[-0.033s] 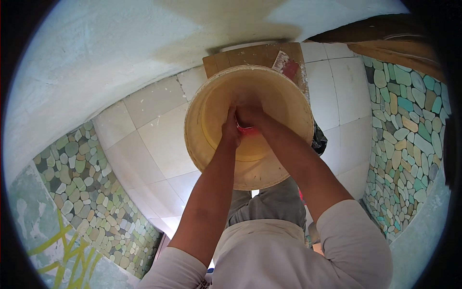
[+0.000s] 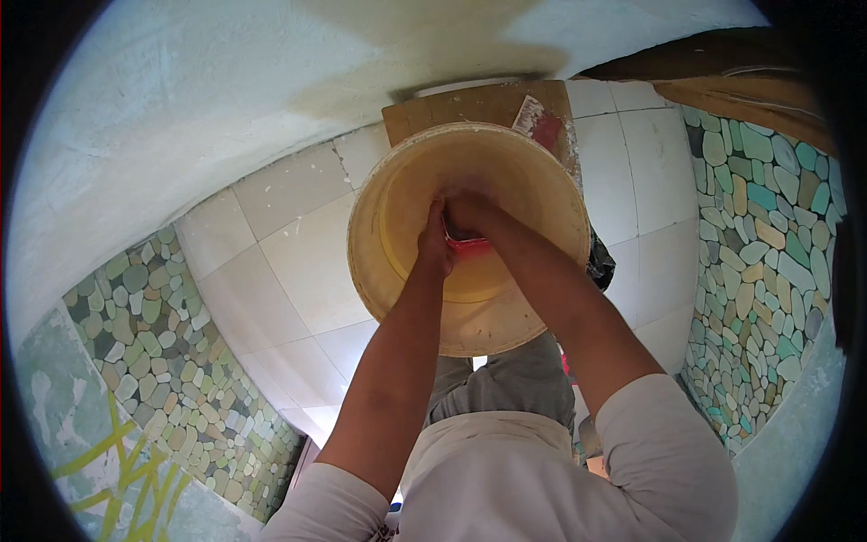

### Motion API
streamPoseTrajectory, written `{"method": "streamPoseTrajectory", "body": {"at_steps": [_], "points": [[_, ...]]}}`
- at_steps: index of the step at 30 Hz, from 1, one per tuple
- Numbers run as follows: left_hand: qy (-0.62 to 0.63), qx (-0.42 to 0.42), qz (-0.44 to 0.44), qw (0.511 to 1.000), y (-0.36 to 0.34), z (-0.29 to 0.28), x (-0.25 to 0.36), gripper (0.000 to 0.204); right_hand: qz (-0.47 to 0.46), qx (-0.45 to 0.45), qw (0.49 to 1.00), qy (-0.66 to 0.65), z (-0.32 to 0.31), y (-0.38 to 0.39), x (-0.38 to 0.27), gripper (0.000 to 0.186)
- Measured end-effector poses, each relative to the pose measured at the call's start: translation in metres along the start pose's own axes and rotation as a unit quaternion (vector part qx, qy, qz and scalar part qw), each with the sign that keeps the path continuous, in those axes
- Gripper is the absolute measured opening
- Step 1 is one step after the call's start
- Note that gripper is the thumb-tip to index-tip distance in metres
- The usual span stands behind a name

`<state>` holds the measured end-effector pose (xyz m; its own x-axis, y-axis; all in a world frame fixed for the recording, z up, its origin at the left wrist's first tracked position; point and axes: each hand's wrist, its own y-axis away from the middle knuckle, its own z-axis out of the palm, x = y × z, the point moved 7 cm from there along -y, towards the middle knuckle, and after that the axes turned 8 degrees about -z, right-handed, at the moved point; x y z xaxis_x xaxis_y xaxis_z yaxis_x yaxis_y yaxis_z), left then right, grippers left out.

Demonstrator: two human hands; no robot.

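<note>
Red container [image 2: 467, 246] lies centrally within the cream bucket [image 2: 488, 327], left hand [image 2: 432, 238] at its 9 o'clock and right hand [image 2: 471, 213] at 12, grip of the fingers [image 2: 436, 215] indeterminable; two-handed manipulation appears in hand, and lifting would require clearing the rim [image 2: 465, 126].

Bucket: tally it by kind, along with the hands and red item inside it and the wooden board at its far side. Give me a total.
Bucket: 1
Hands: 2, left hand and right hand
Red item: 1, partly hidden
Board: 1
Total: 5
</note>
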<state>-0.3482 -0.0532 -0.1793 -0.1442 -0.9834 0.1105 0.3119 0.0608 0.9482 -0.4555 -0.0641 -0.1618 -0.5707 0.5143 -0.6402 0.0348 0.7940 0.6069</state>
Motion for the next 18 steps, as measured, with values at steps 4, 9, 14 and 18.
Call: {"method": "streamPoseTrajectory", "body": {"at_steps": [4,9,14,18], "points": [[0.008,-0.068,-0.005,0.998,-0.019,0.011,-0.010,0.083,-0.080,-0.058,0.995,0.006,0.008,0.005,0.005,0.026],[-0.007,-0.026,-0.036,0.999,-0.015,0.000,-0.004,0.083,-0.049,-0.115,0.990,0.067,-0.004,0.017,-0.018,0.029],[0.004,0.012,-0.003,1.000,-0.016,-0.010,0.000,0.085,-0.045,-0.090,0.994,0.044,-0.004,0.019,-0.012,0.030],[-0.065,0.050,0.006,0.997,-0.007,0.001,0.004,0.084,0.030,0.044,0.991,-0.121,0.001,0.015,0.019,0.035]]}}
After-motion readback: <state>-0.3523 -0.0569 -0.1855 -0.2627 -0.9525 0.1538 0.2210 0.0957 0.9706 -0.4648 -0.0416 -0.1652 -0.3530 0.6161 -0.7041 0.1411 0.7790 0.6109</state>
